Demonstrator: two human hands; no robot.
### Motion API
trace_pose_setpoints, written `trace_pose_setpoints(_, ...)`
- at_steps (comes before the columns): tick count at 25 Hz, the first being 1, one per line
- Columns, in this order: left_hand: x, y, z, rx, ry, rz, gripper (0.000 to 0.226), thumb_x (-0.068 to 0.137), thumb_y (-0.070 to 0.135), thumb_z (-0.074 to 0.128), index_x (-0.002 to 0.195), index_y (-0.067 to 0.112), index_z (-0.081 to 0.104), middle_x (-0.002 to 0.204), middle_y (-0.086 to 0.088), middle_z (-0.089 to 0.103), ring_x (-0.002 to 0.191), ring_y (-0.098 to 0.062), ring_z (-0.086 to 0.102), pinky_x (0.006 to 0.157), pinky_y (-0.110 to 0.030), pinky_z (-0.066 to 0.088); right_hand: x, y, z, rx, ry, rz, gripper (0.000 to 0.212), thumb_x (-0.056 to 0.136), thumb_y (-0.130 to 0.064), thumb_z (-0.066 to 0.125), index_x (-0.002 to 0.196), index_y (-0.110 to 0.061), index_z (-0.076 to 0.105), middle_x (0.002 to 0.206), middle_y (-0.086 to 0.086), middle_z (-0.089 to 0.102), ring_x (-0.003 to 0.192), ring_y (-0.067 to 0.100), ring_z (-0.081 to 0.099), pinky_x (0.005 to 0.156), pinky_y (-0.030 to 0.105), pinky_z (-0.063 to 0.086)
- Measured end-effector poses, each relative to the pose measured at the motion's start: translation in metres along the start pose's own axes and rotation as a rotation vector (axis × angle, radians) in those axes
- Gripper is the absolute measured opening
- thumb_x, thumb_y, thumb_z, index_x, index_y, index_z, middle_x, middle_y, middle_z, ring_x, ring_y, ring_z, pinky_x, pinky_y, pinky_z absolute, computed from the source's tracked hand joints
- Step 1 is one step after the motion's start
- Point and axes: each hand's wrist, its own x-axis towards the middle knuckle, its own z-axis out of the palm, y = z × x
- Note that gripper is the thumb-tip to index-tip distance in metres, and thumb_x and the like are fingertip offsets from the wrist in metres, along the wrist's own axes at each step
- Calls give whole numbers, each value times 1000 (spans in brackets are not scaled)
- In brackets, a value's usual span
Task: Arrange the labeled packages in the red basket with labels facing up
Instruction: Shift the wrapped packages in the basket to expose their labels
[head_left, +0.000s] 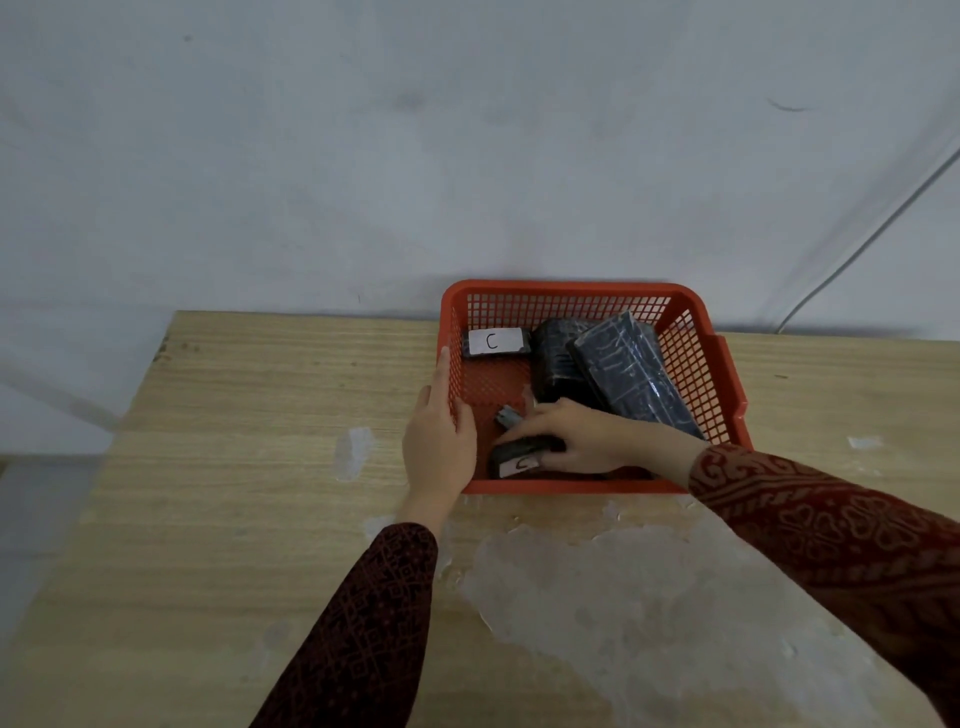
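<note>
Basket: red basket (696, 322) of open mesh sits on the wooden table (260, 467), against the pale wall (363, 156); its left wall is touched by one hand, its inside reached by the other
Left hand: left hand (439, 447) lies flat against the outside of the basket's left wall, fingers straight and pointing away from the person; it clasps nothing, only rests on the mesh and rim
Right hand: right hand (582, 436) reaches over the near rim into the basket; its fingers are closed around the small near package, thumb side toward the label
Near package: small near package (519, 460) lies at the near left of the basket floor, dark wrap, white label with a "C" facing up and partly covered by the fingers
Far package: labelled far package (496, 343) sits in the far left corner, touching the back wall; its white label marked "C" faces up
Large packages: long wrapped package (631, 369) leans tilted along the right side, lying over a second dark package (553, 358) just beside it; no label shows on either
Small item: grey object (508, 415) on the basket floor just beyond the right fingers; too small to tell what it is
Sleeves: dark red patterned sleeves (831, 525) cover both forearms
Table surface: pale worn patches (597, 582) in front of the basket
</note>
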Motion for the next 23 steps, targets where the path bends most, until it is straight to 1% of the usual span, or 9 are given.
trace_pose_setpoints(2,0,0,0,-22,6,1,59,97,16,41,151,31,21,110,-7,60,82,-9,48,68,-24,40,-2,3,-4,357,169,154,33,90,-16,60,122,-23,59,108,6,68,95,24,64,86,41,51)
trace_pose_setpoints(5,1,0,0,-39,16,3,58,98,16,40,151,31,23,107,-5,60,81,-11,51,67,-24,41,-2,5,-16,549,286,290,25,90,-17,61,114,-22,59,103,11,69,91,32,66,83,43,53)
trace_pose_setpoints(8,1,0,-1,-31,12,-1,60,97,16,43,151,31,22,105,-5,60,80,-14,53,66,-26,43,7,2,-30,474,296,356,23,90,-18,60,112,-19,57,101,12,67,83,28,66,72,39,54)
trace_pose_setpoints(10,0,0,-1,-28,4,0,62,96,16,44,151,32,20,101,-4,60,78,-15,54,64,-26,42,17,-4,-39,304,323,373,19,89,-18,58,108,-16,56,91,9,64,67,18,60,57,28,47)
trace_pose_setpoints(12,0,1,-2,-30,1,-2,65,95,15,46,151,32,19,96,-4,59,74,-15,54,62,-26,44,36,-8,-47,172,333,375,20,90,-15,55,110,-13,56,85,8,61,58,13,52,52,27,39)
trace_pose_setpoints(15,0,0,-2,-38,1,-4,67,93,13,47,150,33,19,93,-3,58,74,-16,55,62,-27,46,74,-12,-52,25,130,501,39,93,-12,50,131,-6,44,116,18,57,86,26,59,66,32,47)
trace_pose_setpoints(18,0,1,-2,-50,4,3,68,92,11,48,150,31,21,94,-3,59,74,-14,54,62,-23,41,95,-14,-38,-38,-46,578,77,86,-13,65,144,-1,16,132,20,47,110,36,55,80,38,51)
trace_pose_setpoints(20,0,0,-2,-78,2,-5,68,92,10,48,150,33,22,94,-4,60,75,-16,55,63,-25,43,99,-12,-24,-92,30,549,86,78,-10,74,140,-3,15,133,23,44,108,41,55,80,43,51)
trace_pose_setpoints(23,1,-1,-1,-99,1,-8,67,92,10,48,149,34,22,96,-2,61,78,-15,55,66,-26,46,94,-6,-10,-240,149,473,71,77,-15,75,132,-7,31,134,22,38,117,43,44,84,49,48)
